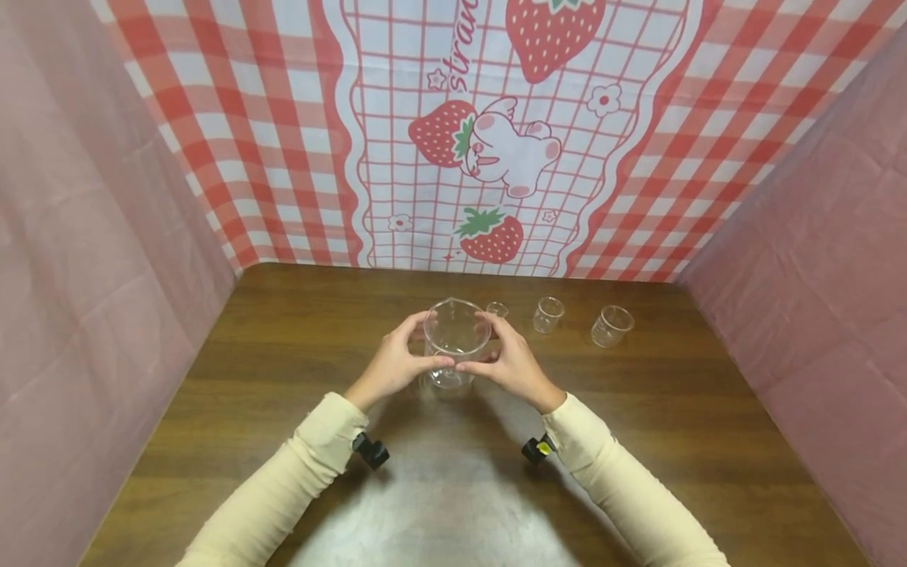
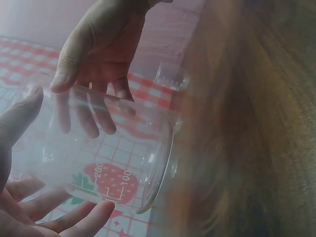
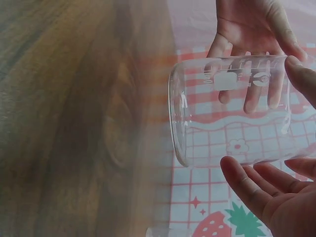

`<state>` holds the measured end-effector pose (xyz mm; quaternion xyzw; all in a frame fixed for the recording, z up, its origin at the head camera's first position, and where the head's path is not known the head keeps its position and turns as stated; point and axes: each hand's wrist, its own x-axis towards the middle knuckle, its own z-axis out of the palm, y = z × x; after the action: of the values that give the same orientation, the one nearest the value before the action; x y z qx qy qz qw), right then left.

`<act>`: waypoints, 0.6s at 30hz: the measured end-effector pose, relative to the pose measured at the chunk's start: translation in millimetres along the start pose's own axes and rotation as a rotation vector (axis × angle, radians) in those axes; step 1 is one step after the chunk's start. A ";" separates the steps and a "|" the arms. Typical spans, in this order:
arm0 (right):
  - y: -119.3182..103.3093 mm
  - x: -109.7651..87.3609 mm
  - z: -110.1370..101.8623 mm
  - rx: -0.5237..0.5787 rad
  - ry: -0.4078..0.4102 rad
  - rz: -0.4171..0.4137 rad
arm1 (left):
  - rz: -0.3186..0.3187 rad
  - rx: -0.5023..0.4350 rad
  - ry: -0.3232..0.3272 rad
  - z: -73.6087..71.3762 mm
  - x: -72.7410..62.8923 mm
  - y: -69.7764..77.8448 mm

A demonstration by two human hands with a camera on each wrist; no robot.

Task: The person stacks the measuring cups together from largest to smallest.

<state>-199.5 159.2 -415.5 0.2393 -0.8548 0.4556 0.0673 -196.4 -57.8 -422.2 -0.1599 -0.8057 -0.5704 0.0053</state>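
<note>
A large clear glass beaker (image 1: 457, 335) with a pouring lip stands upright between my two hands. My left hand (image 1: 397, 358) holds its left side, and the right hand (image 1: 513, 358) grips it from the other side. Both thumbs meet near the front, below the rim, while the fingers spread round the wall. White marks reading 200 and 100 show on the beaker (image 2: 113, 173) in the left wrist view. A white label patch is on the glass (image 3: 237, 118) in the right wrist view. Whether its base touches the table cannot be told.
Three smaller glass beakers stand to the right at the back: a tiny one (image 1: 497, 308) partly behind my right hand, a middle one (image 1: 549, 315), and a wider one (image 1: 612, 326). The brown wooden table (image 1: 283, 331) meets a strawberry-print cloth (image 1: 468, 181) behind and pink curtains at both sides.
</note>
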 end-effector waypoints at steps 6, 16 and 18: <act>1.5 -6.9 1.9 0.005 -0.007 0.015 | 0.006 -0.002 0.008 5.1 -5.6 -2.7; 5.5 -14.4 3.7 0.034 -0.030 0.036 | -0.018 -0.057 -0.011 11.8 -12.2 -8.5; 6.6 -16.5 4.2 0.037 -0.037 0.036 | -0.025 -0.067 -0.015 13.3 -13.8 -10.5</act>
<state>-187.7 164.6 -428.4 0.2333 -0.8514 0.4681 0.0389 -183.7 -52.1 -439.2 -0.1540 -0.7882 -0.5957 -0.0131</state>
